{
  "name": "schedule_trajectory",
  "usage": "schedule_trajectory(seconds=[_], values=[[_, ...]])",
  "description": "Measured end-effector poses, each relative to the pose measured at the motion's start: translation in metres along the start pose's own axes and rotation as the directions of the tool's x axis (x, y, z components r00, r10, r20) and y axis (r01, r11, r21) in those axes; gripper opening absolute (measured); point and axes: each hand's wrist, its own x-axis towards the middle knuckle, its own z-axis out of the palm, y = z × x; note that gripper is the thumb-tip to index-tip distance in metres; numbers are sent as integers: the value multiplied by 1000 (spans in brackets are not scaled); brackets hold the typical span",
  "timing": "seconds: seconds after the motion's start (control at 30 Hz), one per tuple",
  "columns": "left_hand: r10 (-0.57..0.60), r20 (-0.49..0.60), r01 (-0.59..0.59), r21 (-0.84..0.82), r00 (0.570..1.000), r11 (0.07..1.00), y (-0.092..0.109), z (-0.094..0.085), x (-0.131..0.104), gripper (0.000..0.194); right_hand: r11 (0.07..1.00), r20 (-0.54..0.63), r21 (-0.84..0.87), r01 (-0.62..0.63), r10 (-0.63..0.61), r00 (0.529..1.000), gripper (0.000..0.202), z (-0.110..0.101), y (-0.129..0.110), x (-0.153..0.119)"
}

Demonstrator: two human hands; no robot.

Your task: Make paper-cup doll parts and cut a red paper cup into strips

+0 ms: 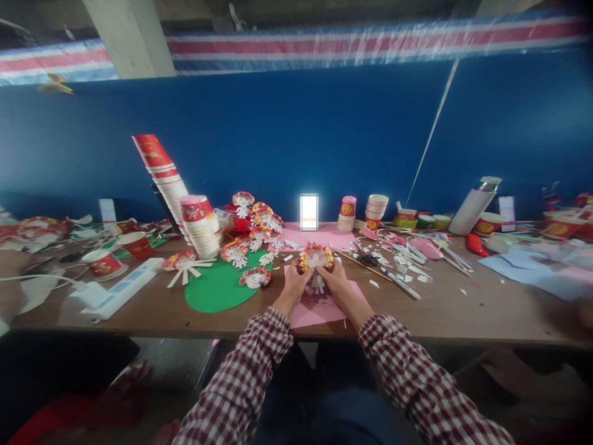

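Observation:
Between my two hands is a paper-cup doll (317,257), with a curled red and yellow fringe round a pale middle and white strips hanging below. My left hand (296,279) grips its left side, fingers closed. From the right, my right hand (337,279) pinches its lower edge. Under them lies a pink paper sheet (306,314) with dark markings. Left of my hands, similar finished-looking dolls (256,278) rest on a green oval mat (217,293), and several more are heaped behind it.
Tall stacked paper cups (162,176) lean at the back left, near a white power strip (132,287). Scissors (365,256), a craft knife (401,284) and paper scraps lie to the right. A thermos (472,207) stands farther right. At the left edge is another person's arm (12,272).

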Motion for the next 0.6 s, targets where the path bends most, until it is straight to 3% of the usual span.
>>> schedule_trajectory(seconds=[0.27,0.6], values=[[12,9,-12,3,1000,1000,-1,0,1,45,995,-34,-99,3,-7,999,35,-1,-7,-3],[-5,0,5,-87,1000,996,-3,-1,3,49,997,11,74,-10,10,1000,29,1,-15,-8]])
